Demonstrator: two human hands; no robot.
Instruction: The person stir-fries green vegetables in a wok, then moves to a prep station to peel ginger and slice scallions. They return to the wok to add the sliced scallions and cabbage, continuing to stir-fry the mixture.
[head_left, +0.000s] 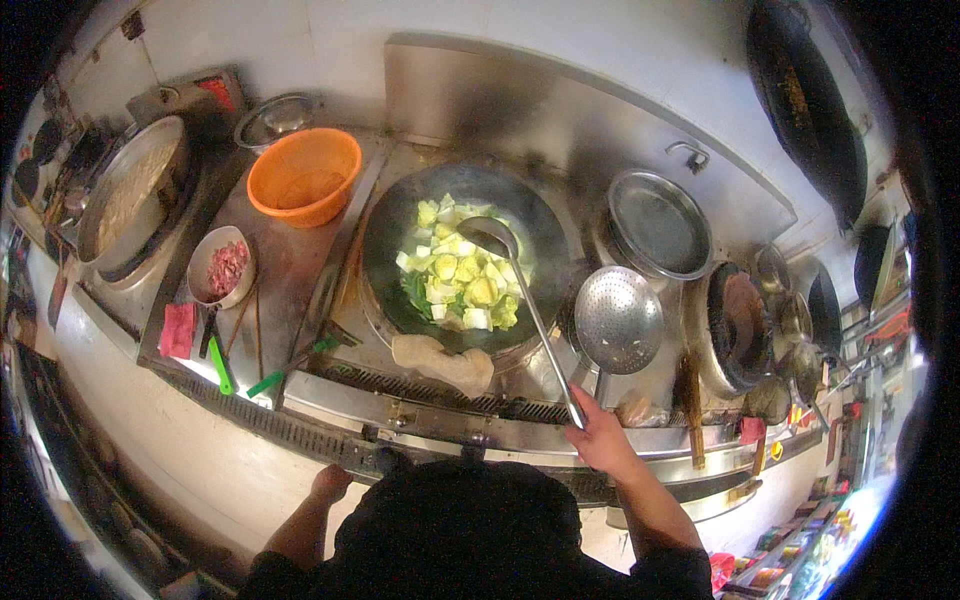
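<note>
My right hand (598, 435) grips the end of a long-handled metal ladle (534, 304), whose bowl rests over chopped pale green and white leafy vegetable (466, 279) in a large dark wok (390, 225). Darker green pieces lie at the lower left of that heap. A folded beige cloth (442, 363) hangs on the wok's near rim. Near the front edge of the stove, my left hand (331, 482) is curled with its fingers in, touching no utensil; whether it holds anything small is hidden.
Left of the wok stand an orange plastic basket (304, 176) and a bowl of raw meat pieces (227, 268). A perforated metal skimmer (619, 319) and a metal basin (660, 225) are at the right. Farther left is a large pot (135, 199) of liquid.
</note>
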